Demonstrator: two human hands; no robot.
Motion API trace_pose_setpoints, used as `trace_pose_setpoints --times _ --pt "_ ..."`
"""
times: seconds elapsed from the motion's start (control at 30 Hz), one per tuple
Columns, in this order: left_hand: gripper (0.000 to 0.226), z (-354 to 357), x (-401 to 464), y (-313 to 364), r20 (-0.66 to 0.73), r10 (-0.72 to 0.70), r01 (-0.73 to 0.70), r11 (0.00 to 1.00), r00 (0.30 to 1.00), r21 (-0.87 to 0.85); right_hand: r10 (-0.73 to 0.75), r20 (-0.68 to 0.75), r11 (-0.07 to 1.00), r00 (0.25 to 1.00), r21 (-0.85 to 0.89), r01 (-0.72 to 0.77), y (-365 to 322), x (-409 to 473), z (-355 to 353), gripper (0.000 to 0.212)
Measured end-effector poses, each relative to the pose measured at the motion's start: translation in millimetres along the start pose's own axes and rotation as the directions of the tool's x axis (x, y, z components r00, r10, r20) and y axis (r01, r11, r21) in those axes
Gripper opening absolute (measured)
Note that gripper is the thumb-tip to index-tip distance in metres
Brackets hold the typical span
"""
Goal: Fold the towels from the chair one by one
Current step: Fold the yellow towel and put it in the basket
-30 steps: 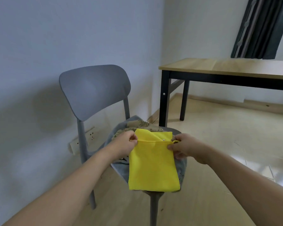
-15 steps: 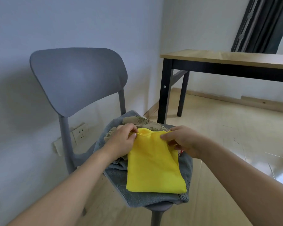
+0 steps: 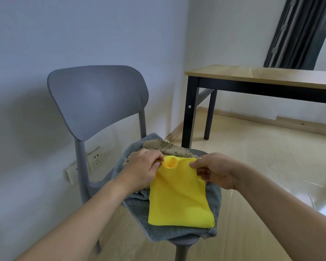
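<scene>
A folded yellow towel (image 3: 179,196) lies flat on a pile of towels on the grey chair (image 3: 96,97). My left hand (image 3: 141,168) pinches its far left corner. At the far right corner my right hand (image 3: 215,170) pinches the doubled edge. The top edge sags open between the two hands. Under it lie a grey towel (image 3: 139,208) and a beige patterned towel (image 3: 164,146), both partly covered.
A wooden table (image 3: 262,76) with black legs stands to the right behind the chair. A white wall socket (image 3: 94,160) sits low on the wall to the left. Dark curtains (image 3: 301,31) hang at the back right. Light wooden floor (image 3: 252,157) spreads around the chair.
The yellow towel came down from hanging in the air to lying flat on the pile. Both hands lowered with it and keep pinching its top corners.
</scene>
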State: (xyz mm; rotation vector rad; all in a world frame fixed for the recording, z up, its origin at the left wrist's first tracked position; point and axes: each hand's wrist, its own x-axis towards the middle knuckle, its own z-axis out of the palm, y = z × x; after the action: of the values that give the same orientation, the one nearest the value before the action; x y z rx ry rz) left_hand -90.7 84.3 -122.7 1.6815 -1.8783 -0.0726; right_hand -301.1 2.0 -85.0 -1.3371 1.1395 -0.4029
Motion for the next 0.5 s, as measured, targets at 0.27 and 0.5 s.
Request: trace_pose_setpoints --times 0.27,0.5 --pt "0.012 -3.4 0.9 11.4 0.088 -0.055 0.059 0.998 0.995 -0.038 -0.010 0.062 0.999 0.998 -0.037 0.012 23.2 3.7 -0.2 0.047" --pt "0.012 -11.1 -9.9 13.5 0.125 -0.093 0.096 0.995 0.988 -0.015 -0.054 0.262 0.992 0.963 0.121 0.023 32.0 6.0 -1.8 0.050"
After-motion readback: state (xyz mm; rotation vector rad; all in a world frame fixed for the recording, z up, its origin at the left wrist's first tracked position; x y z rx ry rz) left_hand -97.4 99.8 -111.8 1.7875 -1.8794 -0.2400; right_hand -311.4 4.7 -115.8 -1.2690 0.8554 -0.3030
